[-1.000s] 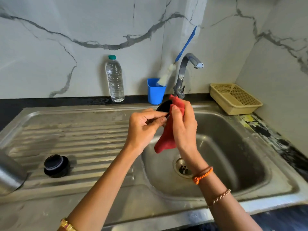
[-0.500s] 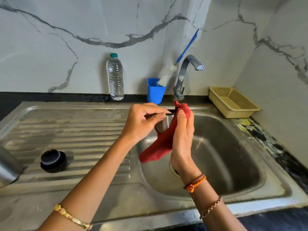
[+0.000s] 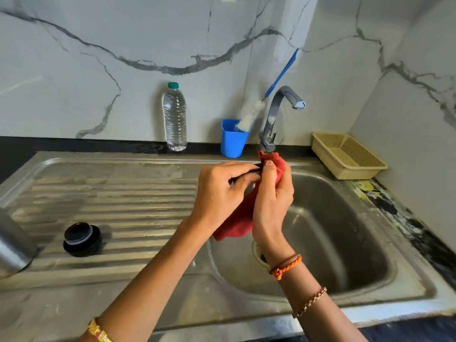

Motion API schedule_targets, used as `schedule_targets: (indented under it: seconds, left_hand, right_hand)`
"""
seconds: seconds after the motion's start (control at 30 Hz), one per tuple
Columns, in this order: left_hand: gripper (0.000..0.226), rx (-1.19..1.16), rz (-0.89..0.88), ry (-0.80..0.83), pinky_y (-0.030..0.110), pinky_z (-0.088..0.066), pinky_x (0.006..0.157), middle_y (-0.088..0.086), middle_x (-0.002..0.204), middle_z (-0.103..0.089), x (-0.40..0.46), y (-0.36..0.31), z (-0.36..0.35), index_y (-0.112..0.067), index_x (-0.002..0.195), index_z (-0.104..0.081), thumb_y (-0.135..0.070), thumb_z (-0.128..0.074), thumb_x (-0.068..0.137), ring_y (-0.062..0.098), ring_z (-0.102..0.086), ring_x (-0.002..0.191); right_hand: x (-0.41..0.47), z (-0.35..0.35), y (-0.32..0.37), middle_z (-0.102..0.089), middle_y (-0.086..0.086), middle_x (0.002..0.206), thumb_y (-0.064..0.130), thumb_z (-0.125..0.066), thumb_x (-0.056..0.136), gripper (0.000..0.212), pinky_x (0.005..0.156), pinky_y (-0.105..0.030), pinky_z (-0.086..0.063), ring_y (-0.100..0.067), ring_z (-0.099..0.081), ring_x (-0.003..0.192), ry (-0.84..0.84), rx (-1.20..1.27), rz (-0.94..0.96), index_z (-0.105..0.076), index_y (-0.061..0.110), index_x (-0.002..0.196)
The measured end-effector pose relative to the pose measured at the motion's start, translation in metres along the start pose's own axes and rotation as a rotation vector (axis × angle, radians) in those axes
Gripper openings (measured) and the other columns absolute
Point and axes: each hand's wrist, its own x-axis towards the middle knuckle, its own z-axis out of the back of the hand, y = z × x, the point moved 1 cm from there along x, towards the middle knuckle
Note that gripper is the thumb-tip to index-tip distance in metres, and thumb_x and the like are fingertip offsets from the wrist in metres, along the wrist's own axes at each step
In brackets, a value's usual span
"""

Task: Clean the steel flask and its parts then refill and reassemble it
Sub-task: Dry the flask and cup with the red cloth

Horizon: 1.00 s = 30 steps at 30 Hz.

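1. Flask cap (image 3: pixel 249 172), small and dark, sits mostly hidden between both hands over the sink basin (image 3: pixel 345 243).
2. Left hand (image 3: pixel 222 191) has its grip curled tight on the cap's edge.
3. Right hand (image 3: pixel 272 193) is clamped on a red cloth (image 3: pixel 237 223) wrapped against the cap.
4. Black flask stopper (image 3: pixel 82 239) rests on the drainboard (image 3: pixel 118 201); steel flask body (image 3: pixel 12 243) pokes in at the left edge.
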Motion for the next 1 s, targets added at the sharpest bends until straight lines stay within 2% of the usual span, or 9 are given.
schedule_targets:
  seconds: [0.07,0.23,0.3,0.4,0.53,0.7,0.8,0.87,1.0]
  left_hand:
    - [0.027,-0.143,0.132,-0.043,0.014,-0.05,0.076,-0.023,0.081,-0.069,-0.005,0.006,0.001,-0.009,0.103,-0.066,-0.008,-0.065,0.077,-0.005,-0.065,0.081]
    - [0.035,-0.434,0.371,-0.069,0.013,-0.05,0.081,-0.018,0.073,-0.07,-0.007,0.006,-0.002,-0.001,0.11,-0.058,0.013,-0.058,0.079,-0.006,-0.065,0.083]
    - [0.032,-0.287,0.27,-0.034,0.011,-0.049,0.079,-0.019,0.085,-0.069,-0.001,0.006,0.001,-0.008,0.111,-0.06,0.004,-0.061,0.081,-0.009,-0.063,0.081]
    - [0.031,-0.066,0.141,0.012,0.012,-0.048,0.082,-0.016,0.093,-0.067,0.003,0.002,-0.001,-0.005,0.11,-0.065,-0.01,-0.058,0.08,-0.01,-0.062,0.086]
    - [0.029,-0.223,0.276,-0.001,0.022,-0.052,0.083,-0.002,0.088,-0.071,0.004,0.003,0.004,-0.01,0.107,-0.065,0.003,-0.061,0.081,0.007,-0.066,0.085]
    - [0.029,-0.498,0.574,0.031,0.021,-0.054,0.075,-0.008,0.074,-0.071,0.009,0.009,0.012,-0.014,0.097,-0.068,0.008,-0.054,0.084,0.001,-0.063,0.072]
    - [0.028,-0.127,0.424,0.079,0.018,-0.051,0.076,-0.004,0.088,-0.07,0.002,0.004,0.009,-0.011,0.106,-0.067,0.004,-0.06,0.084,-0.007,-0.062,0.074]
    - [0.021,0.126,0.302,0.133,0.027,-0.052,0.079,0.001,0.089,-0.073,-0.001,0.001,0.005,-0.014,0.098,-0.074,-0.004,-0.063,0.084,0.002,-0.065,0.079]
    - [0.027,-0.038,0.357,0.12,0.025,-0.052,0.079,-0.01,0.078,-0.071,0.006,0.001,0.007,-0.014,0.1,-0.071,0.004,-0.062,0.083,0.001,-0.065,0.077]
  right_hand:
    - [0.004,0.003,0.003,-0.069,0.005,0.104,0.033,-0.042,0.085,0.034,0.089,-0.026,-0.046,-0.009,-0.061,0.099,0.045,-0.036,0.004,-0.065,0.018,0.105]
    - [0.028,0.011,0.002,-0.062,-0.017,0.096,0.031,-0.047,0.087,0.043,0.076,-0.034,-0.051,-0.026,-0.058,0.085,0.213,0.398,-0.581,-0.062,0.001,0.113]
    - [0.028,0.006,0.0,-0.065,-0.014,0.094,0.038,-0.049,0.081,0.045,0.086,-0.04,-0.05,-0.026,-0.058,0.087,0.165,0.249,-0.436,-0.066,0.006,0.108]
    - [0.015,0.006,0.001,-0.067,0.005,0.096,0.032,-0.041,0.085,0.036,0.088,-0.025,-0.046,-0.007,-0.06,0.092,0.046,-0.02,0.012,-0.065,0.016,0.106]
    - [0.014,0.009,0.003,-0.065,0.006,0.112,0.032,-0.042,0.086,0.031,0.091,-0.013,-0.04,0.001,-0.057,0.104,0.14,-0.111,0.119,-0.061,0.02,0.108]
    - [0.037,0.01,0.011,-0.068,-0.011,0.088,0.03,-0.051,0.091,0.022,0.088,-0.04,-0.05,-0.023,-0.063,0.083,0.305,0.251,-0.59,-0.064,0.013,0.089]
    - [0.021,0.009,-0.004,-0.067,-0.005,0.11,0.038,-0.045,0.087,0.034,0.096,-0.037,-0.045,-0.017,-0.06,0.101,0.211,-0.13,-0.275,-0.064,0.019,0.109]
    - [0.003,0.011,-0.011,-0.065,0.003,0.112,0.045,-0.039,0.083,0.04,0.09,-0.029,-0.044,-0.01,-0.058,0.104,0.161,-0.271,-0.033,-0.061,0.026,0.112]
    - [0.009,0.012,-0.006,-0.064,0.007,0.107,0.047,-0.039,0.082,0.039,0.087,-0.028,-0.046,-0.007,-0.058,0.099,0.169,-0.245,0.04,-0.06,0.029,0.109]
